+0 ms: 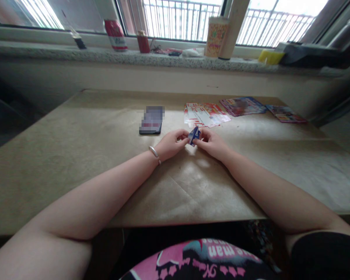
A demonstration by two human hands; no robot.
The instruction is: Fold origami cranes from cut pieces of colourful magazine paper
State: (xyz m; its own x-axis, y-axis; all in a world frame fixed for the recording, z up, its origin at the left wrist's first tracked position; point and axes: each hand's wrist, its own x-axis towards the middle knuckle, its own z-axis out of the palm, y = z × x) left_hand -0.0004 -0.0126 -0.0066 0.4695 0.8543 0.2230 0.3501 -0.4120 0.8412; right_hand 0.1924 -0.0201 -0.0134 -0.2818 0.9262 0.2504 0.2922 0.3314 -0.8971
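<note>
A small folded blue-and-white paper piece [194,135] is held between both hands above the middle of the table. My left hand [175,143] pinches its left side, with a silver bracelet on the wrist. On the right side, my right hand [211,143] grips it with thumb and fingers. Just beyond the hands, red and white printed sheets [205,113] lie spread and overlapping. A dark phone [152,119] rests flat to the left of them.
Colourful printed leaflets [243,106] and another stack [286,114] lie at the table's [76,155] back right. On the window sill [90,56] stand a red can [115,35], a red bottle [143,42], a patterned cup [216,37] and a yellow object [271,57].
</note>
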